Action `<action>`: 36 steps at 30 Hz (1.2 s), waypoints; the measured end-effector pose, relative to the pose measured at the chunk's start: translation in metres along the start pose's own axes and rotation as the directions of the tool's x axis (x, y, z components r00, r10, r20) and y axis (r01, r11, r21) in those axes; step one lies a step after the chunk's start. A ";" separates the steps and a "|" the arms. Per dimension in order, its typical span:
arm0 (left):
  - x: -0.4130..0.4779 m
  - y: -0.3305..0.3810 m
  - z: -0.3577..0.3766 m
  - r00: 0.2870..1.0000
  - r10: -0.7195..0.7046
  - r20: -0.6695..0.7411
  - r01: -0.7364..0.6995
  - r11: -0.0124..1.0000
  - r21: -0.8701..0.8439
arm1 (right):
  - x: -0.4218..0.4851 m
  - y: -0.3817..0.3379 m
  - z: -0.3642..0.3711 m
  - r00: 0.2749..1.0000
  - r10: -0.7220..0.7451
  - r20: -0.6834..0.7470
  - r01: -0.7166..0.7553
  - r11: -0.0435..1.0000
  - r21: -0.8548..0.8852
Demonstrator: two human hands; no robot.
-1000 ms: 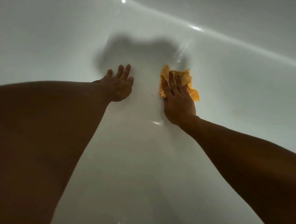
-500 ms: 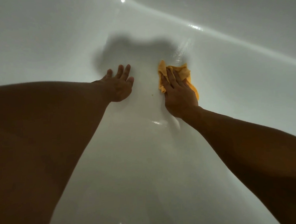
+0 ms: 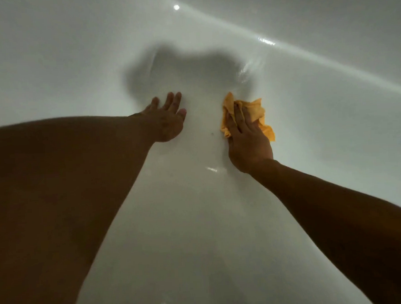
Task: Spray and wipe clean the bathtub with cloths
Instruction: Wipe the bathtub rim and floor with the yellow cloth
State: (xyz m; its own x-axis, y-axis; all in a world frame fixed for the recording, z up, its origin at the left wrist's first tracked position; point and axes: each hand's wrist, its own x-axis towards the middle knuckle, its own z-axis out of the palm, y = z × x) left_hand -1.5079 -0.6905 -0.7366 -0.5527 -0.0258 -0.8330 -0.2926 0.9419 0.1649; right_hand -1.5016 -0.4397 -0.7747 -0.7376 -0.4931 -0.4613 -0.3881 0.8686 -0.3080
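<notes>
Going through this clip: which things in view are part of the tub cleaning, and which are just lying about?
Part of the job:
- yellow cloth, pressed to the tub under the right hand
- bathtub
- left hand, flat on the tub

Lying about:
- only a small dark speck between the hands; no spray bottle shows

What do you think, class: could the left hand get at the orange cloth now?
Probably yes: only bare bathtub lies between the left hand and the orange cloth, though the right hand presses on it.

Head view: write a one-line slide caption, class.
Right hand presses crumpled orange cloth on glossy white bathtub; open left hand rests alongside.
</notes>
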 end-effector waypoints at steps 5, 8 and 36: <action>0.007 0.003 -0.001 0.999 -0.045 0.012 0.045 0.999 -0.009 | 0.026 0.001 -0.007 0.998 -0.054 -0.017 0.054 0.998 0.013; 0.010 0.002 -0.001 0.998 0.028 -0.048 -0.026 0.999 0.038 | 0.031 -0.019 0.003 0.994 -0.097 -0.060 0.098 0.995 0.021; -0.039 0.112 0.081 0.860 0.483 -0.165 -0.446 0.868 0.219 | -0.071 0.058 -0.008 0.912 0.246 -0.329 -0.143 0.941 0.308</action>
State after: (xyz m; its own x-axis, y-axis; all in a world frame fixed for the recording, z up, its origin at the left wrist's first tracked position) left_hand -1.4555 -0.5568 -0.7287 -0.7452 0.3775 -0.5497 0.1631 0.9025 0.3987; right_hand -1.4759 -0.3536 -0.7531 -0.9496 -0.2202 -0.2230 -0.0895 0.8724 -0.4805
